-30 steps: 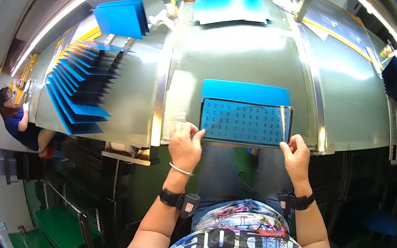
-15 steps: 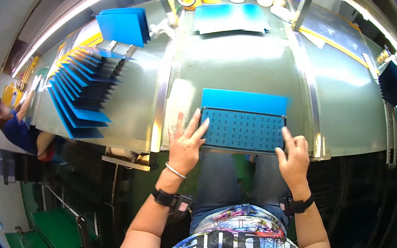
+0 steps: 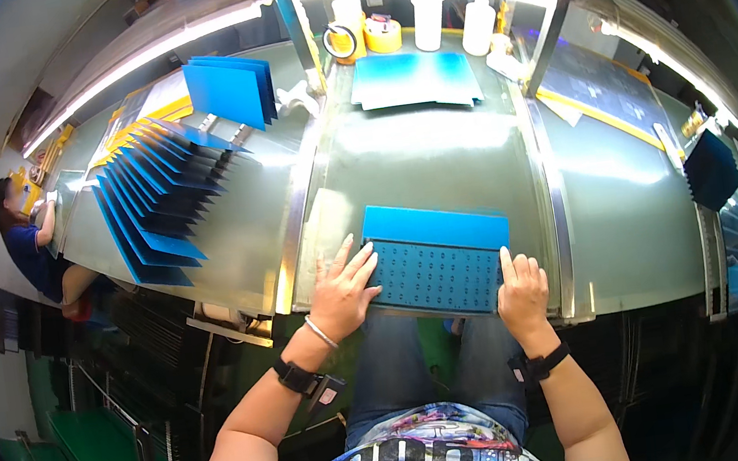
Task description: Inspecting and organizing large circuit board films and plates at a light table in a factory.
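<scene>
A dark teal board (image 3: 435, 278) with rows of small dark marks lies at the table's near edge. Along its far side a plain bright blue sheet (image 3: 433, 224) shows, partly covered by the board. Against the board's left edge rests my left hand (image 3: 338, 297), fingers spread, with fingertips near its far left corner. My right hand (image 3: 522, 293) touches the right edge. Its index finger is stretched to the far right corner, the other fingers are bent, and its thumb is hidden.
Blue sheets (image 3: 415, 79) lie stacked at the back. Several blue panels (image 3: 145, 207) stand fanned in a rack on the left, with more upright panels (image 3: 228, 91) behind. White bottles (image 3: 429, 20) and tape rolls (image 3: 383, 35) line the back. A person (image 3: 29, 240) sits far left.
My view has shifted, so the table's back shows more. My right thumb has gone from sight and my right index finger has slid up to the board's far corner. My left hand stays at the left edge.
</scene>
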Tool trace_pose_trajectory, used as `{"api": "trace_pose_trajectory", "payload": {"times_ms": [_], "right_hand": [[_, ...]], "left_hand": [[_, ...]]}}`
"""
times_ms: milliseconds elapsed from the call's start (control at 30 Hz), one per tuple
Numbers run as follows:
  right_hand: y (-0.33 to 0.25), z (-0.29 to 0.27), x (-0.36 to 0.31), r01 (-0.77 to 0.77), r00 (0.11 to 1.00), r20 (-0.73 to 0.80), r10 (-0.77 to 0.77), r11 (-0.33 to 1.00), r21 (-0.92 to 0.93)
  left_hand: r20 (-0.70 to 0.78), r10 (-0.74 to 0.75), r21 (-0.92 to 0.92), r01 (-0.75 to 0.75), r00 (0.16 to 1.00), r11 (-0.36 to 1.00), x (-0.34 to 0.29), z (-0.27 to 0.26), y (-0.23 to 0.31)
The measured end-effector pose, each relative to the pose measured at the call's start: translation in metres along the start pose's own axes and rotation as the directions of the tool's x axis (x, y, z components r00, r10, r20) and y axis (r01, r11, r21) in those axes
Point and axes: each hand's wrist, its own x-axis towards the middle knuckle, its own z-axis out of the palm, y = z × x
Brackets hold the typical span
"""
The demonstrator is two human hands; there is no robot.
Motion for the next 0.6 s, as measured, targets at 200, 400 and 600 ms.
{"api": "trace_pose_trajectory", "payload": {"times_ms": [200, 400, 600], "right_hand": [[-0.003, 0.003, -0.006, -0.025, 0.999, -0.021, 0.025, 0.999, 0.023], [-0.006, -0.002, -0.009, -0.079, 0.997, 0.004, 0.079, 0.997, -0.001], [-0.021, -0.017, -0.049, -0.023, 1.000, 0.002, 0.022, 0.999, 0.039]], "left_hand": [[-0.076, -0.082, 0.021, 0.084, 0.994, 0.996, 0.015, 0.021, 0.009], [-0.091, -0.187, 0.048, 0.192, 0.978, 0.980, 0.010, 0.037, 0.028], [-0.044, -0.191, 0.122, 0.195, 0.981, 0.973, 0.006, 0.036, 0.027]]}}
